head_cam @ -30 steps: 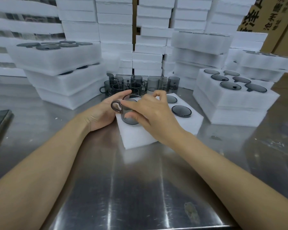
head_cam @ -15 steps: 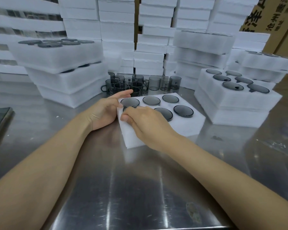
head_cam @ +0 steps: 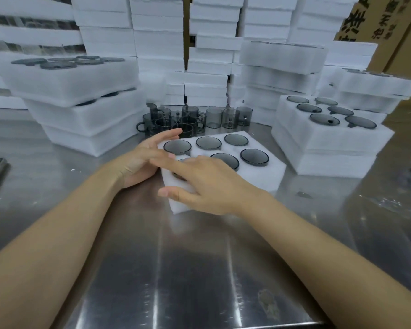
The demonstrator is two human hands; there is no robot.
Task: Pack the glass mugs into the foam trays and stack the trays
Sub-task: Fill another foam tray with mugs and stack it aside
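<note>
Foam tray (head_cam: 259, 176) at the centre of the desk (head_cam: 176, 269), its pockets holding glass mugs (head_cam: 254, 156) seated base-up; the near-left pocket is mostly covered by the right hand (head_cam: 207, 184), which lies flat with fingers extended. The left hand (head_cam: 142, 157), fingers straight, rests against the tray's left edge. Loose mugs (head_cam: 188, 119) stand just behind, and filled tray stacks (head_cam: 330, 138) flank both sides.

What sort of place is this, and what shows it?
Probably a packing area in a factory or warehouse: stacks of white foam trays fill the back, loose glass mugs wait on a steel table, and cardboard cartons stand at the right.
</note>
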